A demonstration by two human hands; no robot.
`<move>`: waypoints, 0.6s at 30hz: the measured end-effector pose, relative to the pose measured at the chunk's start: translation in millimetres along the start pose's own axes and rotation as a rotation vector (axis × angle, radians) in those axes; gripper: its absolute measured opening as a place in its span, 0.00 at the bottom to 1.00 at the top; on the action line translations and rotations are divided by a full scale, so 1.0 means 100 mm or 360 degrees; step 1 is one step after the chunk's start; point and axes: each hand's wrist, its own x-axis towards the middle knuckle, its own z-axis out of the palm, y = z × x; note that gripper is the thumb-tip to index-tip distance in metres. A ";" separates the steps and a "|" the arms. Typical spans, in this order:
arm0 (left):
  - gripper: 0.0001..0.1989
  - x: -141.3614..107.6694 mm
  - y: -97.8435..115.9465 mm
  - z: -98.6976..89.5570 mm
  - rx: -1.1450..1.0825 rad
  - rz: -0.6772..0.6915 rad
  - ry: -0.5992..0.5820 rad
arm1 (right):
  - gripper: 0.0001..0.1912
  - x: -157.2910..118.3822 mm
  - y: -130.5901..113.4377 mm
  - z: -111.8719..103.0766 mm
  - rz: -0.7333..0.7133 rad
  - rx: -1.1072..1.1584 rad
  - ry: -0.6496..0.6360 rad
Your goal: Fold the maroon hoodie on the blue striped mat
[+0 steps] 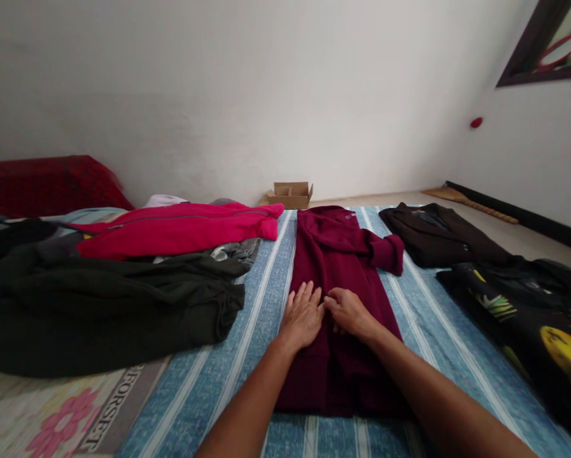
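A maroon long-sleeved top (314,254) lies lengthwise on the blue striped bedsheet (247,356), folded narrow. One sleeve (385,251) is laid over its upper part, and the cuff end sticks out past the right edge. My left hand (304,316) rests flat on the middle of the top, fingers stretched out and pointing away from me. Close beside it, my right hand (351,313) has its fingers curled down into the cloth, pinching a bit of it near the centre. The fingertips of both hands nearly meet.
On the left lie a dark green garment (98,305) and a bright pink zip jacket (184,229) over other clothes. A folded dark brown garment (438,232) and a black printed shirt (519,318) lie on the right. An open cardboard box (289,193) stands by the wall.
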 end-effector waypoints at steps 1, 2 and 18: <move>0.26 0.00 0.00 0.00 0.0005 0.0004 -0.0001 | 0.09 -0.06 -0.01 0.00 -0.0019 -0.0006 0.0020; 0.25 0.00 0.00 0.00 0.0011 0.0010 -0.0004 | 0.09 -0.12 -0.03 0.00 -0.0037 -0.0012 0.0040; 0.25 0.01 0.02 0.06 0.0029 0.0006 0.0087 | 0.30 -0.49 0.03 0.15 -0.0430 -0.0341 0.0102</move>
